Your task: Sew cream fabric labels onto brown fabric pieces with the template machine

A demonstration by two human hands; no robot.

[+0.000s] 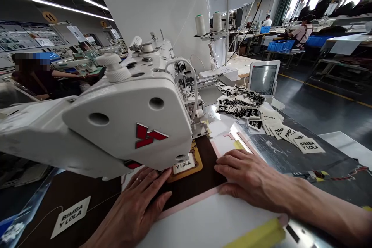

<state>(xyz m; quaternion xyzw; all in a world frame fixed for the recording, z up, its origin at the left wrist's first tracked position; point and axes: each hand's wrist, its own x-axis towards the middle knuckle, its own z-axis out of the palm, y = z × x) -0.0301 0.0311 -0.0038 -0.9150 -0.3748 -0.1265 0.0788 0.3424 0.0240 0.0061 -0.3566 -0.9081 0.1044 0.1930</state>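
Note:
Dark brown fabric [207,162] lies under the head of a white sewing machine [124,112]. A white label [183,166] lettered "Y LOLA" sits inside a yellow-brown frame [198,161] under that head, its upper part hidden. My left hand [139,193] rests flat just left of the frame, fingers stretched out and index fingertip at its edge. My right hand [244,174] lies flat to the right, fingertips on the brown fabric and on a pink-edged white sheet [221,145]. Another label [71,217], reading "BIMBA Y LOLA", lies on the fabric at lower left with a thread running from it.
Several black and white labels [241,102] are heaped right of the machine, and a row of white labels [309,145] fans toward the right. A control screen [264,78] stands behind them. Thread cones [200,25] sit on a stand. Other people work at machines farther off.

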